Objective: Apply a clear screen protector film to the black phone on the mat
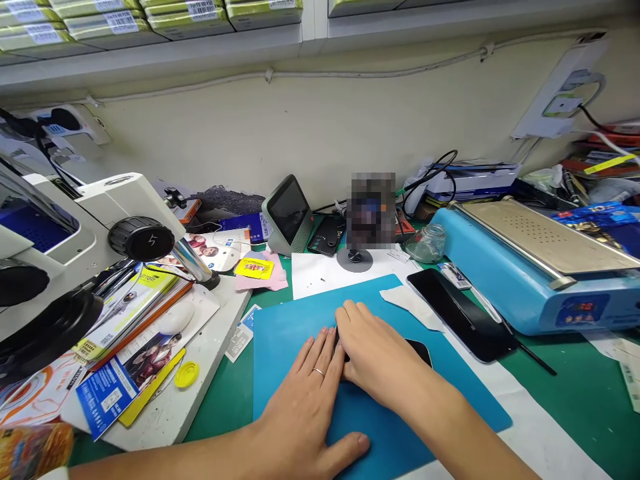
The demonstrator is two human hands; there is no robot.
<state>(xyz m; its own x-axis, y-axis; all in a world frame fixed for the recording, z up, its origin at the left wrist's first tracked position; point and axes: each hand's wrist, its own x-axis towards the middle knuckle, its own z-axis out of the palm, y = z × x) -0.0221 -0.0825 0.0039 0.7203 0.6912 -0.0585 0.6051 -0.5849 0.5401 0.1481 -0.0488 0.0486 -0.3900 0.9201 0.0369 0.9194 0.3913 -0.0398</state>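
Note:
On the blue mat (295,333) lies a dark phone (421,350), mostly hidden beneath my right hand. My right hand (375,353) curls over the phone's left part, its fingers bent around the edge. Beside it my left hand (305,393), with a ring on one finger, lies flat with fingers stretched out and thumb apart. Its fingertips meet the right hand's fingers at the phone's left edge. Whether the left fingertips press on the phone itself is hidden. A black phone screen (460,313) rests to the right, near a torn white paper (410,307).
A blue heating plate machine (505,293) stands at right, with a glass jar (430,241) beside it. A microscope (135,227) occupies the left above booklets (135,307) and a yellow lid (187,375). Behind the mat stand a small display (287,213) and another phone (326,236).

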